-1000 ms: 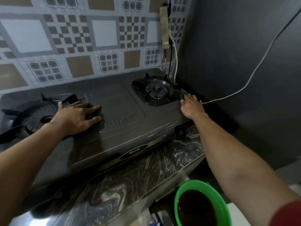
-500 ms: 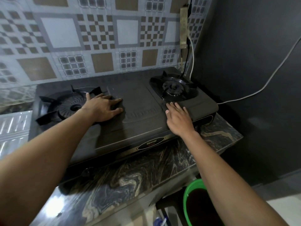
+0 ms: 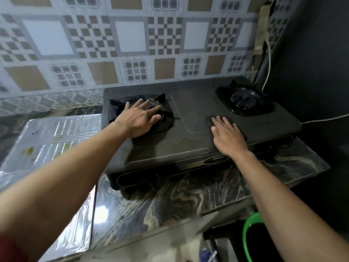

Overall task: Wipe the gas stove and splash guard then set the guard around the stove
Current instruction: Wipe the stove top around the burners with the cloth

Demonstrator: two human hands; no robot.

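A dark two-burner gas stove (image 3: 192, 114) stands on a marbled counter against the tiled wall. My right hand (image 3: 227, 137) lies flat with straight fingers on a dark cloth (image 3: 214, 119), pressing it onto the stove top in front of the right burner (image 3: 244, 101). My left hand (image 3: 140, 117) rests with spread fingers on the left burner grate (image 3: 162, 97). The shiny foil splash guard (image 3: 54, 137) lies flat on the counter to the left of the stove, with yellowish stains on it.
The marbled counter (image 3: 188, 197) runs in front of the stove. A white cable (image 3: 321, 120) trails from the stove's right side up the dark wall. A green bucket (image 3: 249, 227) with dark liquid stands below at the lower right.
My right hand slid the cloth leftward from the stove's right rear corner to the front middle. My left hand moved from the centre panel onto the left burner grate. The view shifted left.
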